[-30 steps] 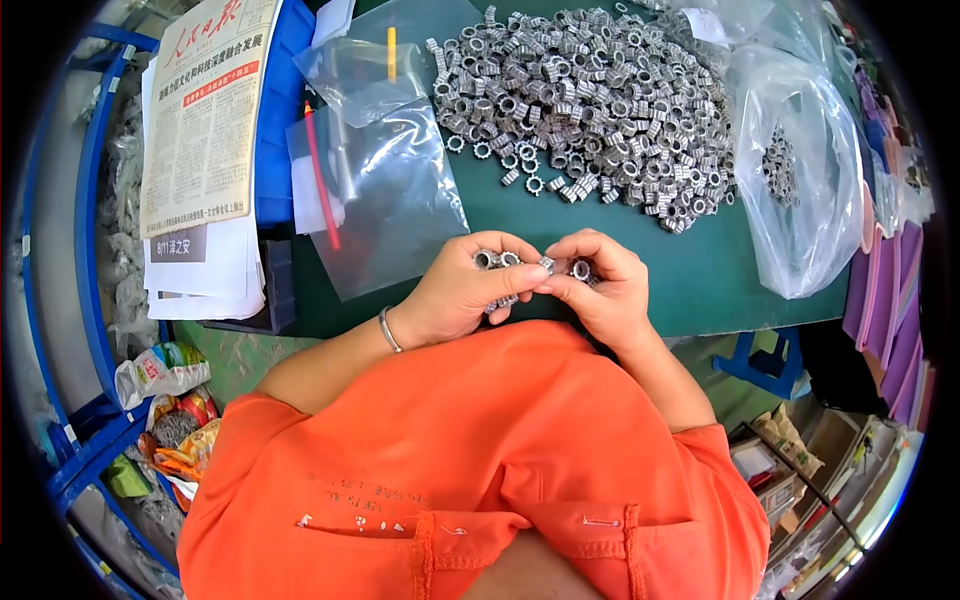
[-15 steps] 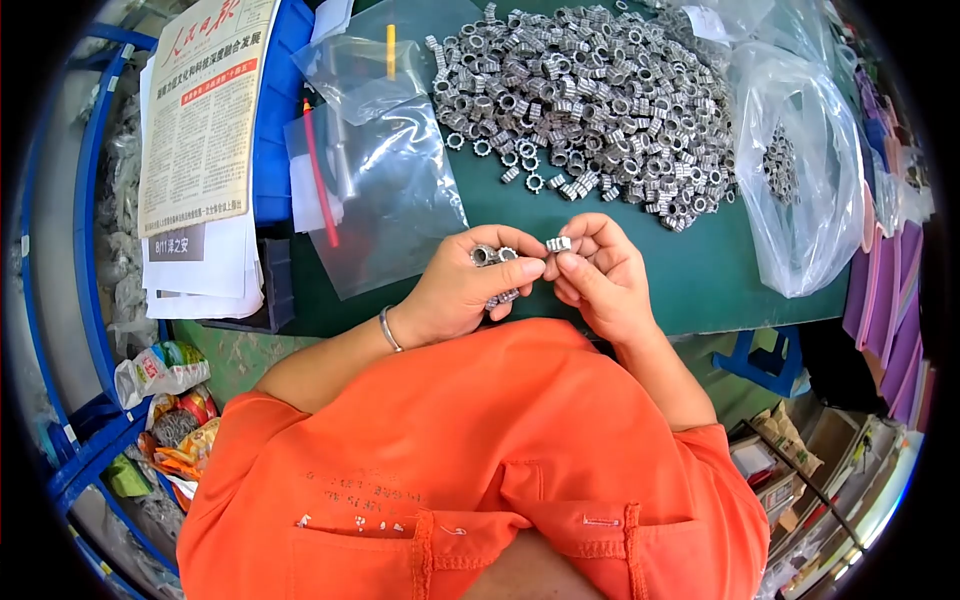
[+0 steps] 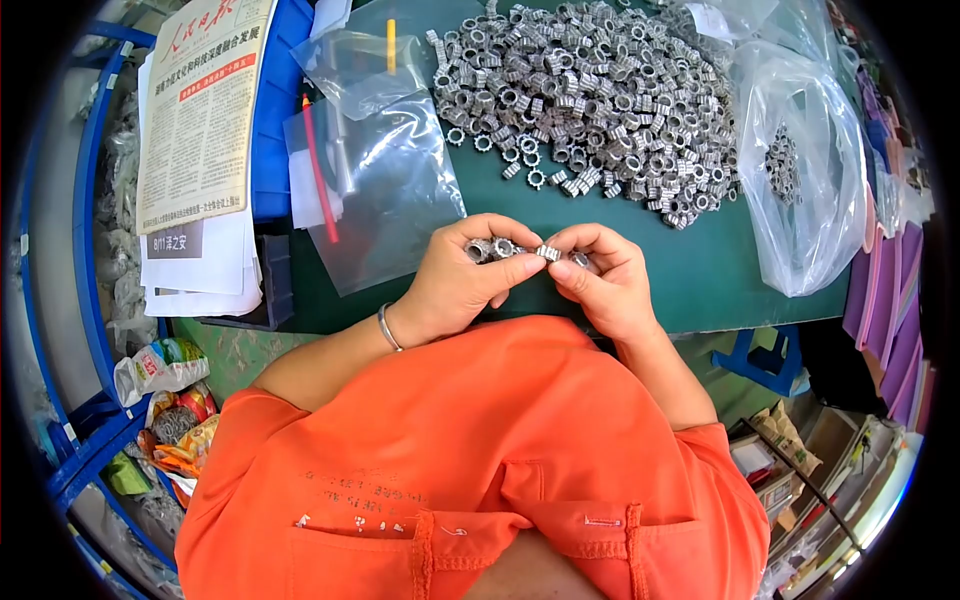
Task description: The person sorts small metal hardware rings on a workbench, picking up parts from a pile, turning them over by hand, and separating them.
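Note:
Close to the table's front edge, my left hand (image 3: 462,275) is curled around several toothed metal rings (image 3: 482,250). Between its thumb and fingertips and those of my right hand (image 3: 607,281) is one small ridged metal ring (image 3: 548,253), pinched from both sides. Another ring (image 3: 580,260) shows partly in the curled fingers of my right hand. Beyond both hands a large heap of similar metal rings (image 3: 600,100) lies on the green table (image 3: 500,205). The lower fingers of both hands are partly hidden.
Left of the heap are a clear plastic bag (image 3: 400,190), a red pen (image 3: 320,170) and a yellow stick (image 3: 391,45). A newspaper (image 3: 200,130) lies by a blue bin (image 3: 283,110). At right is a clear bag (image 3: 800,230) with metal rings inside; a blue stool (image 3: 757,360) stands below.
The small ring has moved down and slightly left from my right fingertips and is now between both hands. My right hand has closed in toward my left. Another ring shows again in my right hand.

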`<action>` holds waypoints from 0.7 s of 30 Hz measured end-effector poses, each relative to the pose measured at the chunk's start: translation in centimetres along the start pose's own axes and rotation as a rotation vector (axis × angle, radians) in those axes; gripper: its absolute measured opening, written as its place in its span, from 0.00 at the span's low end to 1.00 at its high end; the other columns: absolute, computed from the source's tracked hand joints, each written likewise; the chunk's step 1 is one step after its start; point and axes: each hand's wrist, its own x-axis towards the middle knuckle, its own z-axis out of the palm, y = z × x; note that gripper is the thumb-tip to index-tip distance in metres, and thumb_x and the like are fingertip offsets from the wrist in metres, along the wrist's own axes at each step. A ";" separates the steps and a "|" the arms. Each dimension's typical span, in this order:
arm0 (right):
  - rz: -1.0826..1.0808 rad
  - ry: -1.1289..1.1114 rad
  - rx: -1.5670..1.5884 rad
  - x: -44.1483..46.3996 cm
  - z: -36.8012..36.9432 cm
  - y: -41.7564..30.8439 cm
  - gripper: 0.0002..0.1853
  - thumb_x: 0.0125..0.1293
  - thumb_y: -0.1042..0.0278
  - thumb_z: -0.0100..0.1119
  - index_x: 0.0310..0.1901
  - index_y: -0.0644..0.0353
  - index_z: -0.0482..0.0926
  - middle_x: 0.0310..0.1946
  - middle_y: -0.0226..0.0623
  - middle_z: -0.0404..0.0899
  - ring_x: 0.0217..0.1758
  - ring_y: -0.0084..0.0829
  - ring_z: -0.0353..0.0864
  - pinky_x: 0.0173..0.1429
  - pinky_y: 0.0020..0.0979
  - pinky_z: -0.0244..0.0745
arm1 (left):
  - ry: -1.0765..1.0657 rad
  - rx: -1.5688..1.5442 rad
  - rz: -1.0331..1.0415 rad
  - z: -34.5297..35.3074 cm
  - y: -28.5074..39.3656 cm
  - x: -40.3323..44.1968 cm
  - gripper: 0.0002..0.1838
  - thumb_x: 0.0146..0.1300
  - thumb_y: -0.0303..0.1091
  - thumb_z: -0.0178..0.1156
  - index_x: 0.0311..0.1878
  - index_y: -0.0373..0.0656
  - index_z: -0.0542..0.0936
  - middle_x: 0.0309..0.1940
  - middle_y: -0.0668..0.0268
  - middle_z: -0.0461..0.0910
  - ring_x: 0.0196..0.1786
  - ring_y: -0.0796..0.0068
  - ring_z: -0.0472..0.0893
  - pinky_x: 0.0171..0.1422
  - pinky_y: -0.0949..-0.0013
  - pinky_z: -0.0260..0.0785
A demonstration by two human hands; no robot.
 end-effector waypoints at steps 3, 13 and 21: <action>-0.009 0.000 0.043 -0.1 0.4 0.0 0.08 0.58 0.79 0.57 0.41 0.66 0.74 0.35 0.31 0.76 0.36 0.16 0.71 0.39 0.17 0.67 | 0.002 0.063 0.051 0.1 0.3 0.1 0.05 0.54 0.20 0.60 0.35 0.38 0.77 0.34 0.66 0.74 0.22 0.85 0.71 0.21 0.82 0.61; -0.069 -0.010 -0.037 -0.3 0.3 0.4 0.08 0.59 0.80 0.56 0.41 0.66 0.73 0.35 0.31 0.76 0.33 0.17 0.71 0.36 0.19 0.67 | -0.020 0.115 0.101 0.1 0.5 -0.1 0.06 0.52 0.18 0.61 0.33 0.37 0.76 0.36 0.66 0.73 0.21 0.85 0.70 0.21 0.82 0.60; -0.066 -0.061 0.456 1.3 -1.8 -1.0 0.10 0.60 0.72 0.45 0.40 0.69 0.72 0.34 0.50 0.76 0.21 0.26 0.71 0.18 0.19 0.60 | 0.042 -0.251 -0.096 -0.1 0.4 -0.1 0.07 0.55 0.26 0.61 0.36 0.37 0.75 0.22 0.68 0.73 0.19 0.87 0.68 0.19 0.81 0.59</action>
